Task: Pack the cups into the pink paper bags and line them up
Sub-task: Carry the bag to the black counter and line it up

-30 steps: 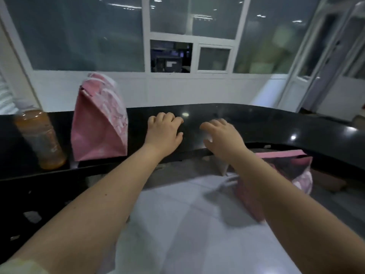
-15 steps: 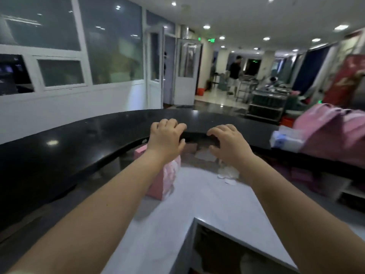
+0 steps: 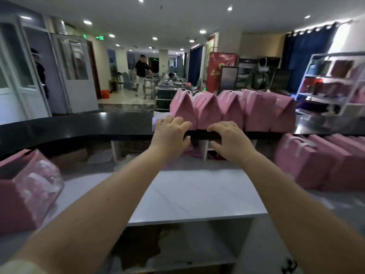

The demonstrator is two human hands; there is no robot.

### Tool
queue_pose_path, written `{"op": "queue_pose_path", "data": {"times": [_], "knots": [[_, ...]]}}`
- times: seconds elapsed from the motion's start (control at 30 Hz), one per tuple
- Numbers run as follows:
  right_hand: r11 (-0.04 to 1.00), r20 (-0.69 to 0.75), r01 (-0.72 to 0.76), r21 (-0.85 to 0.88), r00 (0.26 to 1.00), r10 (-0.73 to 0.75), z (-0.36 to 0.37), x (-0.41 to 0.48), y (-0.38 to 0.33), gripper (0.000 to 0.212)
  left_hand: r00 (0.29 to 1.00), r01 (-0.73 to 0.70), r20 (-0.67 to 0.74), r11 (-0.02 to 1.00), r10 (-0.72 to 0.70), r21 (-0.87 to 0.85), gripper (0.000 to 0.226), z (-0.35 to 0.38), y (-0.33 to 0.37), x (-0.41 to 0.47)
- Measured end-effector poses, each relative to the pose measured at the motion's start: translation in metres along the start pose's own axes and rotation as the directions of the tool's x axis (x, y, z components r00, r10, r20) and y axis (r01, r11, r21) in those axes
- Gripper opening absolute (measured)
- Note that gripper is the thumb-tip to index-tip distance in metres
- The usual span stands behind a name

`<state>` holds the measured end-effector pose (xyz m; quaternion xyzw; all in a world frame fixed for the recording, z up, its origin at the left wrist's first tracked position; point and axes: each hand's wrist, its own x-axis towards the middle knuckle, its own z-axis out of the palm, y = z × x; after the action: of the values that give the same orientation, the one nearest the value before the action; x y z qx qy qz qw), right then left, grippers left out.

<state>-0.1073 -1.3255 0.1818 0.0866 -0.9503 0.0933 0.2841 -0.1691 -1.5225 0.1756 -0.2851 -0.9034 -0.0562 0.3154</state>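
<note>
The white lower surface (image 3: 197, 192) spreads beneath both forearms, nearer the person than the fingers (image 3: 180, 123). The black glossy raised surface (image 3: 79, 123) runs across at fingertip level, its front edge just under them. On that raised surface, just beyond the fingertips and running off to their right, stands the row of folded-top pink paper bags (image 3: 233, 113), side walls touching. A second row of pink paper bags with white handles (image 3: 325, 163) sits lower, well to the right of the right fingers. One pink paper bag with a clear film side (image 3: 25, 186) stands far to the left of the left fingers, closer to the person. No cup shows plainly, and whether the clear film covers one cannot be told. The left hand (image 3: 170, 135) and right hand (image 3: 231, 139) reach out side by side, fingers half curled and spread, holding nothing; whether the left fingertips touch the row's end bag cannot be told. The step looks like squaring up that row. To do it well, I would lay the fingers flat against the lower walls of the bags rather than the folded tops, so nothing tips backwards. Both hands should nudge evenly, bringing the fronts flush and keeping the walls together without creasing the paper.
</note>
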Motion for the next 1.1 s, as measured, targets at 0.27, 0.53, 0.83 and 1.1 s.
{"op": "queue_pose_path", "data": {"times": [0.27, 0.53, 0.83, 1.1], "knots": [[0.978, 0.037, -0.188, -0.090, 0.981, 0.192, -0.080, -0.110, 0.186, 0.041, 0.984, -0.163, 0.047, 0.978, 0.170, -0.127, 0.048, 0.053, 0.232, 0.064], [0.858, 0.092, -0.476, -0.196, 0.862, 0.499, -0.157, -0.254, 0.352, 0.041, 0.911, -0.367, 0.111, 0.903, 0.398, -0.223, 0.050, 0.105, 0.455, 0.112], [0.716, 0.019, -0.659, -0.230, 0.732, 0.681, -0.194, -0.368, 0.464, 0.037, 0.791, -0.540, 0.066, 0.744, 0.609, -0.394, 0.051, 0.158, 0.653, 0.121], [0.577, -0.040, -0.761, -0.296, 0.614, 0.789, -0.209, -0.410, 0.575, 0.037, 0.692, -0.656, 0.018, 0.640, 0.721, -0.401, 0.049, 0.226, 0.781, 0.169]]}}
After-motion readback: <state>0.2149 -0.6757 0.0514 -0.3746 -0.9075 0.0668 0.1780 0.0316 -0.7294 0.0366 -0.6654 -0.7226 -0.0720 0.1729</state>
